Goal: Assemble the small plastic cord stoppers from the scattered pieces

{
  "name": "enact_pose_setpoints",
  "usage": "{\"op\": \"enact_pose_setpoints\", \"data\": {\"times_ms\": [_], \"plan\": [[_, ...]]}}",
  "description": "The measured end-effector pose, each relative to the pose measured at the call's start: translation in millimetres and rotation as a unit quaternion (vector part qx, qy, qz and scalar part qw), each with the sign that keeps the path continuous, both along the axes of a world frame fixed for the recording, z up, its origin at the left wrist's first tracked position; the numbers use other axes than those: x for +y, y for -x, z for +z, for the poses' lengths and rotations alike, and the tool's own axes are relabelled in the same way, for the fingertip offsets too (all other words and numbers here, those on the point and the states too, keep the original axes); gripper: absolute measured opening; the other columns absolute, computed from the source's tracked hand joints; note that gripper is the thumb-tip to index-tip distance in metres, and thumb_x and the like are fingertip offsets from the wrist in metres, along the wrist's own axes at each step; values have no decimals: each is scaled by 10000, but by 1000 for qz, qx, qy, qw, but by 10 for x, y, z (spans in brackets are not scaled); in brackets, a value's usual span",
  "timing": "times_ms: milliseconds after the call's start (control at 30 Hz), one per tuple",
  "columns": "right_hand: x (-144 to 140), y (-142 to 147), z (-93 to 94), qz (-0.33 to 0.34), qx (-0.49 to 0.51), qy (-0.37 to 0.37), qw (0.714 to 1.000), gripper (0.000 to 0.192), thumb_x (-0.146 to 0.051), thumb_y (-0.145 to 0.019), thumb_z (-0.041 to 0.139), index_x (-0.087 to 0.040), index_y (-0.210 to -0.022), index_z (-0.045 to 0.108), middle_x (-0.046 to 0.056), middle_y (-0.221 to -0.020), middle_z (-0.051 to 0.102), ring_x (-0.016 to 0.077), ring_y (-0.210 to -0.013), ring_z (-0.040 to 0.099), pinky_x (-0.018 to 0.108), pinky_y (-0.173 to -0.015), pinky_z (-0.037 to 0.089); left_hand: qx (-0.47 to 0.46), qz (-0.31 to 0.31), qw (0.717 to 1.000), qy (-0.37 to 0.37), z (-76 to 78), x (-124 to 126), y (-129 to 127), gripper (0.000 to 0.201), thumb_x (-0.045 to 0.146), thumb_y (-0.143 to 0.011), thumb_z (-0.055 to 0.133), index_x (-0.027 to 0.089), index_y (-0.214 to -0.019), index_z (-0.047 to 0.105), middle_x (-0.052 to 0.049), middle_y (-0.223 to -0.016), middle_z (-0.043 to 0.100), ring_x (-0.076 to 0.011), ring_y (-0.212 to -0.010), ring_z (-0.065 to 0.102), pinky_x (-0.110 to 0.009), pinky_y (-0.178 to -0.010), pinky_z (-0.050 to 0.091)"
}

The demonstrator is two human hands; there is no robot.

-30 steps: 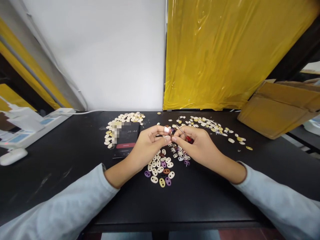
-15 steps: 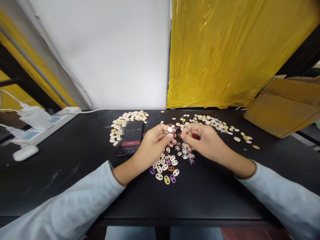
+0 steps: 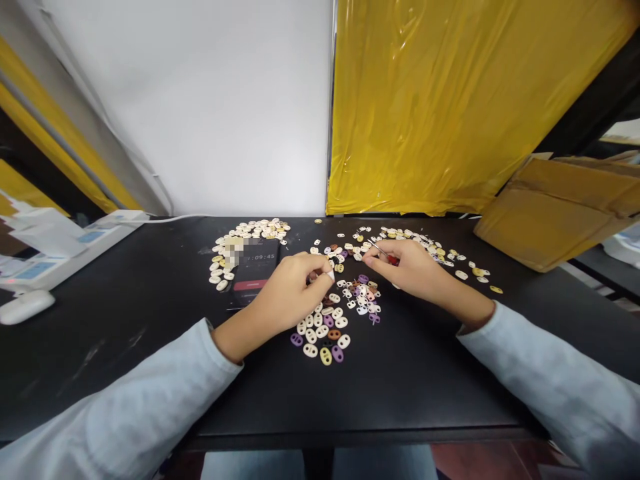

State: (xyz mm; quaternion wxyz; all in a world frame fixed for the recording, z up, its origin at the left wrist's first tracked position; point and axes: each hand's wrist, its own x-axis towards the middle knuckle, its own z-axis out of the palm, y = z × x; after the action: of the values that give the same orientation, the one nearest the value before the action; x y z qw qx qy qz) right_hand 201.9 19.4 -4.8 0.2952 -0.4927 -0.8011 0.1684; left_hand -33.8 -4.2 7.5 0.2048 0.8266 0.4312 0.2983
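My left hand (image 3: 293, 288) hangs low over the near heap of small oval pieces (image 3: 325, 327) in the middle of the black surface (image 3: 150, 313), its grip drawn together, fingertips pinched just above the heap, though I cannot tell whether a piece sits between them. My right hand (image 3: 407, 267), just to the right and a little farther off, has its grip clamped on a thin red-handled tool (image 3: 384, 254) whose metal tip points far-left. A phone (image 3: 254, 270) lies left of my left hand, beside a far-left cluster of cream pieces (image 3: 245, 237).
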Motion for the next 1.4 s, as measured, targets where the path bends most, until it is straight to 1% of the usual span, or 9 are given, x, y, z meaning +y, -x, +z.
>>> {"op": "enact_pose_setpoints", "data": {"times_ms": [100, 200, 333, 500, 733, 900, 1067, 1233, 1400], "plan": [[38, 134, -40, 19, -5, 4, 1000, 200, -321, -898, 575, -182, -865, 716, -39, -568, 554, 113, -543, 485, 244, -570, 353, -17, 22, 999, -19, -1, 42, 24, 179, 145, -865, 499, 175, -789, 658, 1, -724, 644, -172, -751, 590, -301, -711, 410], [53, 307, -19, 20, -63, 24, 998, 162, -327, -858, 628, -200, -902, 718, -41, -562, 591, 120, -533, 511, 247, -561, 333, -37, 23, 999, -16, -43, 50, 30, 191, 93, -837, 490, 177, -848, 661, -7, -786, 666, -174, -777, 604, -303, -729, 430], [58, 442, 47, 20, -125, 18, 992, 75, -216, -815, 605, -187, -802, 673, -26, -567, 603, 123, -534, 522, 249, -564, 315, -36, -1, 999, -15, -124, 5, 3, 220, 52, -801, 500, 177, -886, 659, -26, -856, 679, -196, -855, 611, -327, -774, 449], [74, 450, 32, 25, -146, -3, 989, 141, -209, -833, 542, -185, -696, 565, 7, -615, 627, 133, -551, 531, 260, -565, 326, -42, -8, 999, -25, -153, -28, -10, 236, 44, -802, 502, 177, -935, 643, -36, -904, 681, -204, -885, 606, -343, -796, 464], [93, 366, -42, 20, -91, 18, 996, 36, -224, -817, 600, -191, -809, 613, 17, -748, 704, 162, -673, 622, 263, -614, 398, -31, -18, 999, -15, -144, -29, -16, 195, 69, -823, 520, 185, -937, 628, -43, -921, 671, -211, -898, 605, -348, -805, 472], [106, 323, -25, 33, -85, 25, 996, 74, -215, -824, 601, -192, -795, 666, 32, -779, 729, 173, -702, 645, 276, -651, 428, -29, -24, 999, -20, -143, -29, -32, 196, 67, -828, 527, 190, -948, 622, -44, -949, 671, -211, -914, 602, -356, -835, 478], [50, 327, -13, 3, -25, 37, 999, 30, -182, -793, 618, -185, -764, 624, 6, -694, 692, 135, -562, 606, 255, -573, 415, -39, -16, 999, -7, -126, -36, -36, 196, 75, -834, 533, 191, -976, 605, -45, -971, 673, -212, -930, 614, -376, -865, 487], [-55, 330, 36, 28, 72, 22, 997, 88, -228, -816, 650, -169, -844, 709, -3, -715, 695, 90, -475, 507, 246, -510, 370, -146, -11, 988, 45, -166, -4, -54, 169, 154, -898, 571, 189, -1062, 583, -48, -1042, 683, -176, -942, 650, -359, -906, 506], [-158, 342, 107, 106, 97, -49, 988, 142, -227, -889, 611, -189, -908, 747, 17, -796, 697, 116, -622, 535, 259, -604, 401, -292, -29, 944, 149, -187, 19, -77, 177, 199, -843, 692, 174, -943, 548, -22, -891, 680, -146, -860, 677, -293, -827, 538]]}}
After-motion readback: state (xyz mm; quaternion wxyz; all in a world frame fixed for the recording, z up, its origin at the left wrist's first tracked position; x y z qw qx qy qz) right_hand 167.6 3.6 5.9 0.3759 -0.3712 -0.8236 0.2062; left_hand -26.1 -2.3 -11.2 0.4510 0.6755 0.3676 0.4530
